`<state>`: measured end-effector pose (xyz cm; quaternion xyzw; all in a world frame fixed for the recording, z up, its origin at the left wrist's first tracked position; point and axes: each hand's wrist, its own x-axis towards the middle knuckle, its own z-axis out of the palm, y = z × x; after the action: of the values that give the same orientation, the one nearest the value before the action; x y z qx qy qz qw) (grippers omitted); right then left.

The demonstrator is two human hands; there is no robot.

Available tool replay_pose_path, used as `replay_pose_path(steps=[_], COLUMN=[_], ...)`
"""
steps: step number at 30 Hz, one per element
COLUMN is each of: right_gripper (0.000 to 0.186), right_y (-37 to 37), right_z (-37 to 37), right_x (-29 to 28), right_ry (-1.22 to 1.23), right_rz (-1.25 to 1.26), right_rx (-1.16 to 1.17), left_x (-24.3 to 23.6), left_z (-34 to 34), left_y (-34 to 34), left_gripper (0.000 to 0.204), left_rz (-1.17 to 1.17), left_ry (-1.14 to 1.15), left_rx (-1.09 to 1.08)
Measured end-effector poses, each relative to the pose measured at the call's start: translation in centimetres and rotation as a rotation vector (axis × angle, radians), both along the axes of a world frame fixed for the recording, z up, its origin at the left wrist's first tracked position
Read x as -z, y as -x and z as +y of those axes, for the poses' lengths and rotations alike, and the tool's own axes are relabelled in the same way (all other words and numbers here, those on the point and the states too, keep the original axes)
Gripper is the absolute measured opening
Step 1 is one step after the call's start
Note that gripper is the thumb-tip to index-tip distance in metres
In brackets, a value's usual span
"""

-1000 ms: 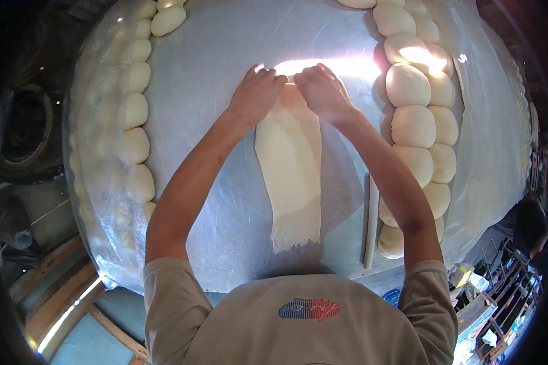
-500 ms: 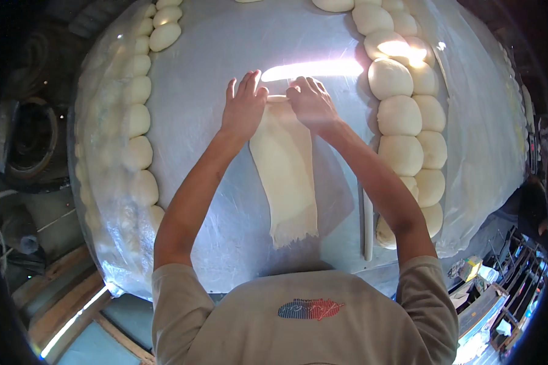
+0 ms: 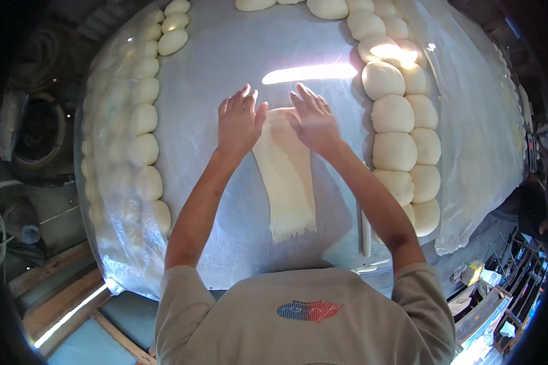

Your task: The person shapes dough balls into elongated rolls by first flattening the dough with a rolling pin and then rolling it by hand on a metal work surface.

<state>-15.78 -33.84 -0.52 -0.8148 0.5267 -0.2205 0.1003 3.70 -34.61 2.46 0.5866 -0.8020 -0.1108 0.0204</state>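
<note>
Our left hand (image 3: 240, 121) is open, fingers loosely extended, at the far left corner of a long, flat, cream-coloured strip of dough (image 3: 286, 173); our right hand (image 3: 315, 121), open too, overlaps the far right corner. We cannot tell how firmly either one touches. The strip lies between our forearms, its ragged end towards us, on a broad, shiny grey metal table (image 3: 216, 67). Right of it, we have a slim, pale rod (image 3: 366, 234), then rounded, cream-coloured dough pieces (image 3: 394, 151) in rows.
</note>
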Motion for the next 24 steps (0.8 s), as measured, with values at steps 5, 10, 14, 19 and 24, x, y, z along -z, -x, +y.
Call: replay_pose_path(steps=[5,10,14,19,24], right_gripper=[0.056,0.058,0.059,0.072,0.072], right_y=[0.5,3.5,1.9,1.6,2.5], right_z=[6.1,8.6,5.7,11.6,15.6], right_x=[2.1,1.4,-1.0,2.2,0.9], right_ry=[0.054,-0.243,-0.036,-0.068,-0.118], right_rz=[0.054,0.091,-0.039,0.141,0.179], right_rx=[-0.088,-0.141,-0.075,-0.091,-0.110], left_x=[5.4,-0.7,-2.1,4.1,2.0], left_z=[8.1,10.2,6.5,12.7,18.9], left_y=[0.5,1.1,1.3,1.2,1.3], left_gripper=[0.076,0.084,0.083,0.089,0.087], left_rz=[0.122,-0.105,0.038,0.055,-0.035], left_ry=[0.150,-0.252,-0.118,0.060,-0.175], left_rx=[-0.017,0.093,-0.057,0.035,0.053])
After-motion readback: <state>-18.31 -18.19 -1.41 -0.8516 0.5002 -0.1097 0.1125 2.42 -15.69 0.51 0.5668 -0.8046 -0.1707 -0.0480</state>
